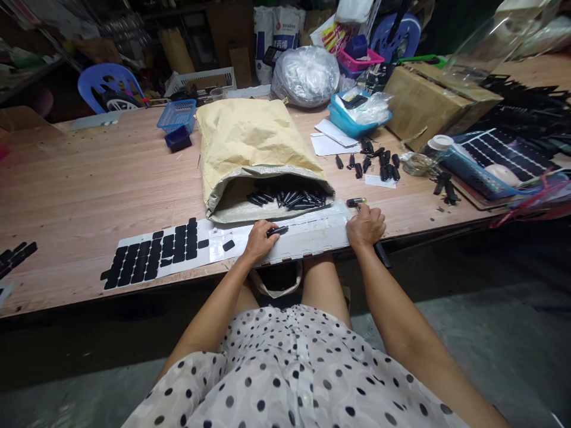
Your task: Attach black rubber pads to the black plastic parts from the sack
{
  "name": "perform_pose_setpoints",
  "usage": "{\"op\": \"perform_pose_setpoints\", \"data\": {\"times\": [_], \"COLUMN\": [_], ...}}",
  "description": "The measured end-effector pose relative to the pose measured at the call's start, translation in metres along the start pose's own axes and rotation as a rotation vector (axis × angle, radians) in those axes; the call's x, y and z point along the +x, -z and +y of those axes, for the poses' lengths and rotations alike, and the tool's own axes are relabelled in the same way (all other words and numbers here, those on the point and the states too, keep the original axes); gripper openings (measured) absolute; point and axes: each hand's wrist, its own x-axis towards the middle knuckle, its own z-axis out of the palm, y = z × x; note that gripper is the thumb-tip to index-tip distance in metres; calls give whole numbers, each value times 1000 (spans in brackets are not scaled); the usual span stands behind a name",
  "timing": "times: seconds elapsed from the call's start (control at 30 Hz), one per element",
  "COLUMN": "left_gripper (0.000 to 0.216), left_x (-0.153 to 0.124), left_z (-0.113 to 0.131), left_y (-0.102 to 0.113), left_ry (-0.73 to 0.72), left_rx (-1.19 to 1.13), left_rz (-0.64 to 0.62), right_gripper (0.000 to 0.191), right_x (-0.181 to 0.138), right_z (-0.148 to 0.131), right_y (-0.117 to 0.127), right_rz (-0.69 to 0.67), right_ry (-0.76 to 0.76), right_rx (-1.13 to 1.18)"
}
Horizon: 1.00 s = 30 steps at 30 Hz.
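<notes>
My left hand (259,240) is closed around a small black tube-shaped part (277,231), resting on a long white backing sheet (312,235) at the table's near edge. My right hand (366,226) is closed on a thin black tool (382,254) whose end pokes past the table edge; a yellow-banded tip (355,203) shows just above the knuckles. The sheet's left end carries rows of black rectangular stickers (154,255). Just behind my hands lies an open tan paper sack (250,148) with several black parts (288,198) spilling at its mouth.
More black parts (377,163) are scattered at the right, near a glass jar (417,163), a cardboard box (432,101) and blue baskets (357,119) (177,114). A clear plastic bag (306,76) sits behind the sack. Black sticker sheets (508,151) are stacked far right. The wooden table (89,184) spans the view.
</notes>
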Motion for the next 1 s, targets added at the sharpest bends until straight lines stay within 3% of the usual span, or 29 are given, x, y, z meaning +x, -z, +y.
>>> {"op": "perform_pose_setpoints", "data": {"times": [0.4,0.57,0.73,0.87,1.0], "left_gripper": [14,15,17,18,20], "left_x": [-1,-2,-1,3,7], "left_z": [5,10,13,19,30], "left_y": [0,0,0,3,8], "left_ry": [29,2,1,56,116], "left_rx": [11,53,74,82,120], "left_rz": [9,-9,-33,-71,-114], "right_gripper": [43,44,43,37,34], "right_x": [3,12,-17,-64,-94], "right_z": [2,6,-7,-34,-55], "right_y": [1,7,20,29,34], "right_rz": [-33,-106,-101,-228,-326], "right_ry": [-23,-61,163,388,501], "right_rx": [110,161,464,740,836]}}
